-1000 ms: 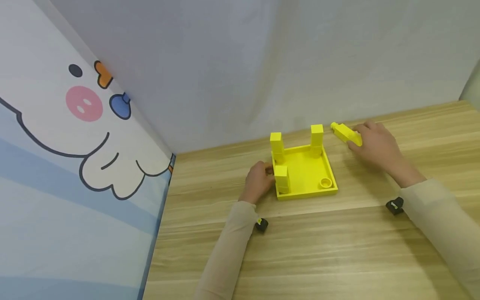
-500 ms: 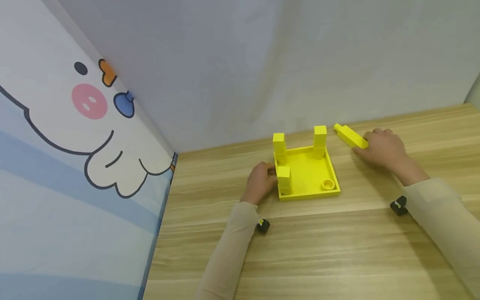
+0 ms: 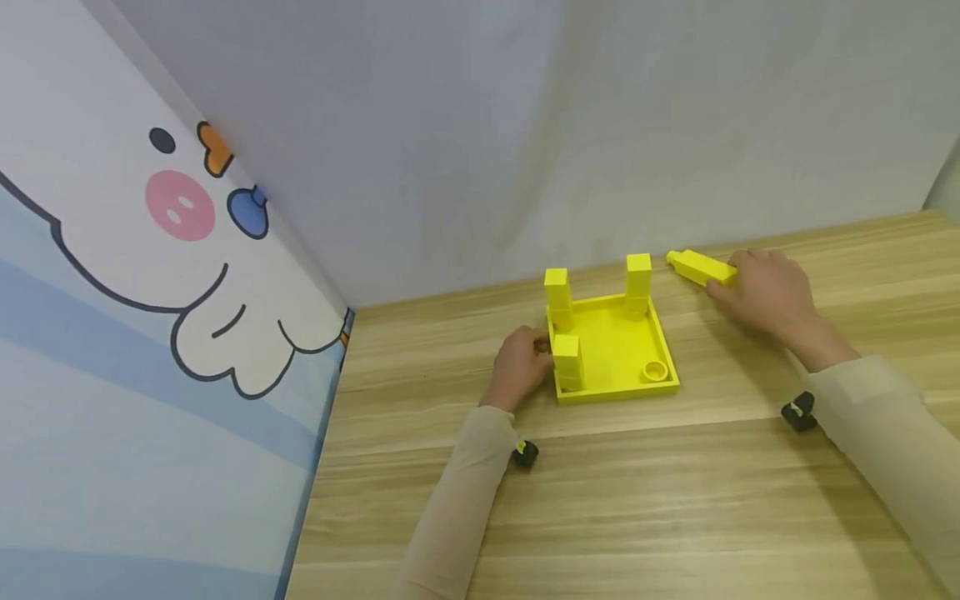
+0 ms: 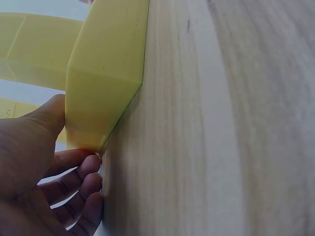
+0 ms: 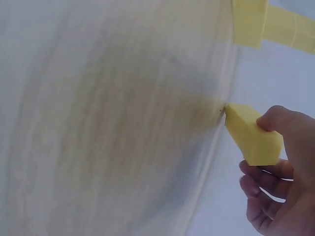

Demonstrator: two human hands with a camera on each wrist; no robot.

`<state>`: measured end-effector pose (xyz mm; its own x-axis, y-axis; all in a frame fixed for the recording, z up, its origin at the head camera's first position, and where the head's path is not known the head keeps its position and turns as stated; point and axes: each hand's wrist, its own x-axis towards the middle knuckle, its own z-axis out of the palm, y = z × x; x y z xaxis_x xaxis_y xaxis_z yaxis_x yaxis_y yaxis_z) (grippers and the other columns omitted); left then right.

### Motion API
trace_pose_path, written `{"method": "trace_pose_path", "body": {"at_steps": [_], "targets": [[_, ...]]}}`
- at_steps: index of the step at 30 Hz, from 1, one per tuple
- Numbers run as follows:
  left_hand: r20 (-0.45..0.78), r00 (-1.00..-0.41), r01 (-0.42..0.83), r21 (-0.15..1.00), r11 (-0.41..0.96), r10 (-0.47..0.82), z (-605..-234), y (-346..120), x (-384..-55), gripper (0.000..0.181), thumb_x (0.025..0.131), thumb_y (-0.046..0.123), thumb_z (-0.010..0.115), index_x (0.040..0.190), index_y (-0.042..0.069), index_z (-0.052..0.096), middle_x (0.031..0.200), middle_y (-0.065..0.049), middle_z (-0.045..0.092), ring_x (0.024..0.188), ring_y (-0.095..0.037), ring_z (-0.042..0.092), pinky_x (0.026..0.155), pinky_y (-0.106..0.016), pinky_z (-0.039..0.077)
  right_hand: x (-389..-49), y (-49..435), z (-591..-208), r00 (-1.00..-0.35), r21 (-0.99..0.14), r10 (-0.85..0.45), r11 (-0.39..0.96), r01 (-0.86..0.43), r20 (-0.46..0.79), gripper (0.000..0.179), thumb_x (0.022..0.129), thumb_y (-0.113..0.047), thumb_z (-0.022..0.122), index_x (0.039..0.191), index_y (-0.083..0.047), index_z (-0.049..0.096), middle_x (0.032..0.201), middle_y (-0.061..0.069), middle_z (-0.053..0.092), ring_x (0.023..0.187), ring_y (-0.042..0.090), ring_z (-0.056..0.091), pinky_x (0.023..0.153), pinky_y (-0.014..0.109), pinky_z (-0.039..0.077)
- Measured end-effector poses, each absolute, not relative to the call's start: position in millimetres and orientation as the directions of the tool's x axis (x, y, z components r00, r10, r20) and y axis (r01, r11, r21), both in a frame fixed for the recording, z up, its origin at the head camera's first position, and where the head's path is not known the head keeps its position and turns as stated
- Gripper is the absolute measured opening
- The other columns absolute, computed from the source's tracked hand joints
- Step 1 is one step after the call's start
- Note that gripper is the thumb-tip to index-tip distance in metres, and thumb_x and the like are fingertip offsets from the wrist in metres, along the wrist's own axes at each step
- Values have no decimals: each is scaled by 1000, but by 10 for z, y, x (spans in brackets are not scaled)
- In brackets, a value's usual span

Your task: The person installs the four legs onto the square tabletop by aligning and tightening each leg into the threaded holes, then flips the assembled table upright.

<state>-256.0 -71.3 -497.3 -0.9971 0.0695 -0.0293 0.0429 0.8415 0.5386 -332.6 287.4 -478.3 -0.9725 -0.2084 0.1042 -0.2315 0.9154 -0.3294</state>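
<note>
A shallow yellow square tray (image 3: 611,350) lies on the table, with square posts upright at three corners. Its near right corner has a small round socket (image 3: 656,372). My left hand (image 3: 517,367) grips the tray's left edge; in the left wrist view the thumb lies on the tray's wall (image 4: 108,59) and a finger touches its lower part. To the right of the tray, my right hand (image 3: 772,292) pinches one end of a loose yellow square post (image 3: 697,267). That post is tilted, its round-tipped end pointing left; in the right wrist view the post (image 5: 256,140) sits between thumb and fingers.
The wooden table (image 3: 637,517) extends in front of and around the tray. A pale wall (image 3: 450,167) rises behind its back edge, and a cartoon-printed panel (image 3: 225,467) stands at the left. A small black wrist device (image 3: 799,412) sits by each sleeve.
My right hand has shifted slightly to the right with the post and turned it to a flatter angle. My left hand stays on the tray's edge. The whole head view has shifted slightly.
</note>
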Motion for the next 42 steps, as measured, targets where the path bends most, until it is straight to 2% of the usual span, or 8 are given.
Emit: {"method": "trace_pose_path", "body": {"at_steps": [6, 11, 18, 29, 36, 42], "targets": [[-35, -997, 41, 543, 838, 71, -4997, -721, -2562, 29, 89, 21, 74, 116, 12, 76, 100, -6, 70, 93, -18, 64, 87, -35, 55, -3316, 2851, -4711, -963, -339, -195, 907, -250, 188, 60, 97, -42, 59, 120, 14, 61, 111, 35, 62, 89, 44, 58, 69, 53, 47], [-32, -997, 37, 555, 831, 66, -5005, -729, -2565, 30, 88, 19, 73, 117, 12, 76, 100, -6, 70, 90, -17, 63, 84, -33, 54, -3288, 2792, -4604, -954, -342, -215, 898, -277, 209, 63, 97, -44, 58, 123, 13, 60, 116, 34, 61, 99, 48, 59, 79, 59, 49], [-32, -998, 34, 561, 827, 62, -5009, -727, -2571, 30, 89, 21, 73, 117, 12, 76, 100, -5, 70, 90, -16, 63, 83, -32, 54, -3188, 2677, -4425, -935, -352, -236, 879, -322, 264, 50, 95, -43, 61, 109, 5, 66, 106, 27, 68, 87, 38, 59, 71, 51, 48], [-30, -998, 23, 572, 820, 50, -4998, -729, -2565, 30, 87, 20, 73, 116, 13, 77, 100, -5, 70, 90, -16, 63, 82, -33, 54, -3007, 2549, -4200, -922, -338, -318, 861, -379, 222, 48, 94, -42, 64, 113, 2, 68, 111, 23, 70, 95, 38, 61, 76, 52, 50], [-25, -998, 31, 572, 820, 55, -5001, -716, -2565, 29, 88, 20, 73, 116, 14, 77, 99, -5, 70, 89, -16, 63, 82, -32, 54, -2938, 2484, -4095, -899, -311, -387, 845, -435, 206, 35, 89, -41, 68, 98, -7, 68, 101, 13, 71, 81, 27, 56, 65, 36, 40], [-18, -998, 36, 566, 824, 55, -5000, -716, -2564, 29, 87, 19, 72, 115, 14, 77, 98, -4, 69, 88, -15, 62, 80, -31, 53, -2869, 2428, -3991, -881, -289, -438, 833, -472, 177, 38, 88, -41, 69, 103, -7, 70, 103, 12, 72, 88, 29, 61, 75, 44, 50]]}}
